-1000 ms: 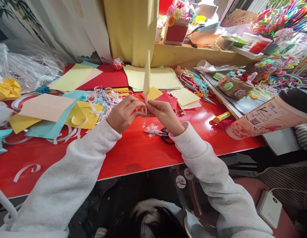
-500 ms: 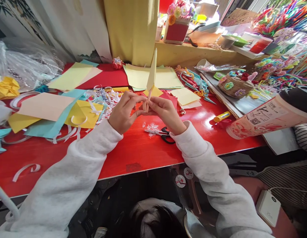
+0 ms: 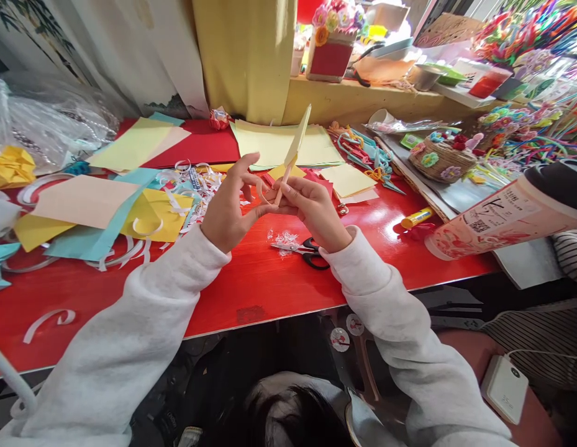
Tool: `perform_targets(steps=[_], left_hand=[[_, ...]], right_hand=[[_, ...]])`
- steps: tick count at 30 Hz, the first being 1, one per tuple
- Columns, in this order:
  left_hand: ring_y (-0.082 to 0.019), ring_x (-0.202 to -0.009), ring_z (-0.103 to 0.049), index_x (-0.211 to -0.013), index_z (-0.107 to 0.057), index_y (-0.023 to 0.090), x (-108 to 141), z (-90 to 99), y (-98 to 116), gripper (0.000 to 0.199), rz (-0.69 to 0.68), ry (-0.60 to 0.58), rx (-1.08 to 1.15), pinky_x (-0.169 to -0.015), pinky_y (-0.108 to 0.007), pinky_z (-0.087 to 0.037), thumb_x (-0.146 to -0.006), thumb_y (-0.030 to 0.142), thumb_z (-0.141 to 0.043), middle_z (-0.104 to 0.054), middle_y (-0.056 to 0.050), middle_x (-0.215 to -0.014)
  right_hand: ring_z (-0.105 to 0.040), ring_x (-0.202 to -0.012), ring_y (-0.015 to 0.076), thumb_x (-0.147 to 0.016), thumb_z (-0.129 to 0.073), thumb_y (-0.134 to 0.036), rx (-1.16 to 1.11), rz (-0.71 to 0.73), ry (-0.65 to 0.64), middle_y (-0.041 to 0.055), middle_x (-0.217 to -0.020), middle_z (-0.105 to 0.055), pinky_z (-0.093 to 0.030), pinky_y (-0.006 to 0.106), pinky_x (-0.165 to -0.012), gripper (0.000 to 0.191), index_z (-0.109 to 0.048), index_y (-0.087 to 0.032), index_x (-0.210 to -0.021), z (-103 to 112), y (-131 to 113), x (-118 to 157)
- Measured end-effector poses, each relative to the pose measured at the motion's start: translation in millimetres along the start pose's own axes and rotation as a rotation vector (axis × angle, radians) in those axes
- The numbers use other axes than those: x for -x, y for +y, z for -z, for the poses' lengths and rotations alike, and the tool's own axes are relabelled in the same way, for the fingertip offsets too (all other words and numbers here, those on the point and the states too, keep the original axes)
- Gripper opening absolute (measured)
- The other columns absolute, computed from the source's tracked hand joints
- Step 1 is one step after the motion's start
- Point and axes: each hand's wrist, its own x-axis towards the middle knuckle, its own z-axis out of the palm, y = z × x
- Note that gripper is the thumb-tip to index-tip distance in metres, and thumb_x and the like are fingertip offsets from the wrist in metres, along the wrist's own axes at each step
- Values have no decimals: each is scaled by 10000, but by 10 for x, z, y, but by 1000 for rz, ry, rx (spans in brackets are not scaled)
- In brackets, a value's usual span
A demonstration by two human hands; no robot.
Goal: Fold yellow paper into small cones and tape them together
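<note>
A folded paper piece point(image 3: 297, 138), pale yellow at the top with a thin pinkish lower part, stands tilted to the right above the table. My right hand point(image 3: 311, 208) pinches its lower end between thumb and fingers. From that end a narrow pinkish paper strip point(image 3: 261, 191) curls out to the left. My left hand point(image 3: 235, 202) is beside it, index finger raised and thumb apart from it; the thumb tip reaches the piece's base near my right fingers. Below my hands, black-handled scissors point(image 3: 309, 249) lie by small white paper scraps point(image 3: 284, 239).
Coloured paper sheets point(image 3: 83, 200) and white strips point(image 3: 207, 189) cover the left of the red table point(image 3: 269, 292). Pale yellow sheets point(image 3: 269, 139) lie behind my hands. On the right are a glue stick point(image 3: 417, 218), a tilted cup point(image 3: 497, 214) and a flower-trimmed basket point(image 3: 444, 158).
The folded piece has gone from nearly upright to leaning right. My left index finger has lifted off it, and the curled strip now shows more openly. My right hand keeps its grip.
</note>
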Motion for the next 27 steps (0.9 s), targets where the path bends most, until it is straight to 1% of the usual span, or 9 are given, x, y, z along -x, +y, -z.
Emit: perform_targets(steps=[3,5,7,9,12,15,18,23,27], left_hand=[[-138,-706,-507,-1098,-355,274,20,-7,-37,492,-29,106,-30,-619,-303,-440,-728,452,-626,-507,-41,-948],[-158,-793,-495,-1012,-385,247,23,3,-54,467,-77,180,-108,-632,-306,-438,-699,482,-640,-478,-51,-963],[-182,-880,-469,-969,-410,228,17,20,-62,451,-122,209,-182,-667,-320,-441,-690,504,-633,-466,-58,-965],[-188,-907,-461,-974,-433,223,11,35,-62,414,-148,178,-207,-722,-343,-439,-717,495,-608,-479,-57,-964],[-180,-866,-481,-986,-460,237,9,42,-53,322,-172,115,-214,-768,-356,-429,-764,431,-588,-521,-45,-953],[-175,-815,-502,-970,-480,241,11,39,-39,259,-174,93,-218,-727,-339,-441,-778,376,-589,-549,-41,-924],[-182,-825,-526,-940,-500,233,7,38,-31,204,-186,62,-197,-741,-340,-436,-787,339,-583,-570,-40,-891],[-185,-794,-538,-872,-524,206,-3,37,-24,142,-200,-10,-220,-738,-344,-431,-803,325,-559,-591,-35,-848],[-173,-761,-539,-845,-525,197,-3,35,-7,108,-230,-41,-221,-711,-325,-440,-818,300,-539,-592,-30,-818]], right_hand=[[-649,-806,138,-773,-588,-382,-30,-1,3,28,-807,-650,-559,290,-764,234,-569,-172,-874,0,6,1],[-650,-809,142,-773,-587,-385,-38,-7,-1,30,-811,-649,-559,290,-763,239,-563,-171,-878,-3,9,2],[-648,-831,151,-766,-590,-399,-36,-7,-3,35,-826,-647,-558,294,-767,260,-560,-171,-888,-9,11,3],[-641,-872,161,-758,-593,-418,-22,-15,2,41,-851,-644,-554,299,-779,288,-561,-172,-905,-16,11,5],[-630,-909,167,-752,-594,-433,4,-38,9,47,-875,-641,-548,303,-795,314,-565,-175,-929,-30,8,9],[-631,-896,159,-754,-592,-426,16,-45,13,40,-875,-647,-549,298,-794,323,-574,-181,-963,-41,4,15],[-632,-880,149,-770,-583,-395,14,-34,7,29,-877,-656,-549,291,-793,317,-582,-184,-1006,-38,8,15],[-627,-902,147,-801,-556,-337,44,12,1,20,-901,-652,-539,304,-818,312,-584,-192,-1075,-11,40,3],[-639,-850,135,-798,-569,-290,45,68,22,13,-888,-653,-543,304,-805,332,-567,-187,-1113,-12,62,-3]])
